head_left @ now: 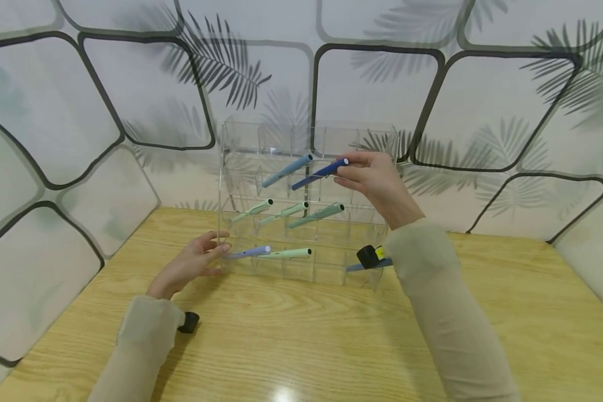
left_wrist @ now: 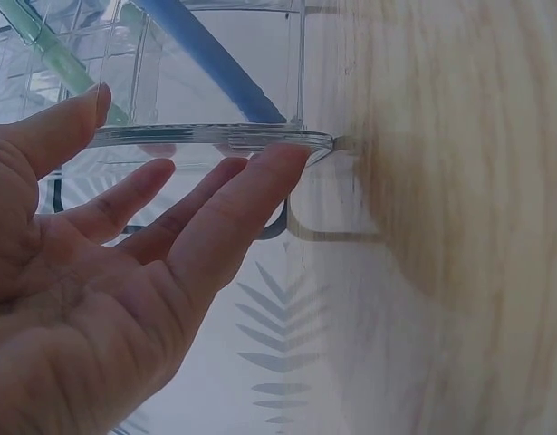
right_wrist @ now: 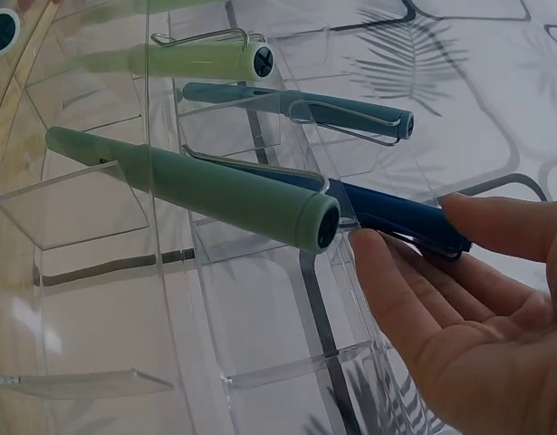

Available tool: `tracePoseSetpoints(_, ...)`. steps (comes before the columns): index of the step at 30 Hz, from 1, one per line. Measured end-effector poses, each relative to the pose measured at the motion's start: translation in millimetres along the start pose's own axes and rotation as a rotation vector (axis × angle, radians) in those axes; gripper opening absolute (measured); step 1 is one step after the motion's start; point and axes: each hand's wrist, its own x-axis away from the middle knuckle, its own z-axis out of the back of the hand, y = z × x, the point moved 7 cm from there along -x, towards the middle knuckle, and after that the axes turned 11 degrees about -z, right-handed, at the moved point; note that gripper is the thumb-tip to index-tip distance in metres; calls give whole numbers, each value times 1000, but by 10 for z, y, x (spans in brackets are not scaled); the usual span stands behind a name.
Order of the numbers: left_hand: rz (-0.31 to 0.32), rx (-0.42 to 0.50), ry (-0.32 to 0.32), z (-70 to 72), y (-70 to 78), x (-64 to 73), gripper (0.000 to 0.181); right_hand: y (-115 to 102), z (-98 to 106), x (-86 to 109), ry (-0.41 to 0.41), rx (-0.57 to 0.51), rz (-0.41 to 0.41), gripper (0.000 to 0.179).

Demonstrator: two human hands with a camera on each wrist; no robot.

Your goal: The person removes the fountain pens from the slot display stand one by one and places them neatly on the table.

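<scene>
My right hand (head_left: 378, 181) pinches the capped end of a dark blue pen (head_left: 319, 174), which slants into an upper tier of a clear acrylic rack (head_left: 298, 272). Beside it leans a steel-blue pen (head_left: 287, 171). One tier lower lie several green pens, the rightmost a deeper green pen (right_wrist: 196, 195) close to my right fingertips. Straight fingers of my left hand (head_left: 193, 261) touch the outside of the rack's left side panel (left_wrist: 206, 136), its thumb at the front edge. Just inside that panel rests a periwinkle pen (head_left: 248, 252).
In the bottom tier, a pale green pen (head_left: 286, 254) lies near the periwinkle one. At bottom right, a blue pen (head_left: 354, 268) is partly hidden by the black wrist camera (head_left: 368, 257). The rack stands on a wood-grain table (head_left: 281, 335) before a leaf-patterned wall covering (head_left: 261, 72).
</scene>
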Motion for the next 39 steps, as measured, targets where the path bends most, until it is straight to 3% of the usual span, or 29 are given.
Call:
tracePoseSetpoints(8, 8, -5, 1, -11, -8, -18, 56, -27, -39, -37, 41, 35, 5, 33)
tracePoseSetpoints(17, -3, 1, -6, -42, 1, -34, 56, -18, 34, -4, 151, -43, 51, 31)
tracePoseSetpoints(22, 1, 6, -7, -51, -5, -25, 56, -2, 103, 29, 195, -145, 72, 31)
tracePoseSetpoints(29, 12, 15, 3, -39, -28, -13, 57, 19, 189, 64, 178, -372, 111, 23)
tracePoseSetpoints(39, -2, 3, 0, -14, -24, -20, 57, -5, 323, 151, 184, -504, 163, 8)
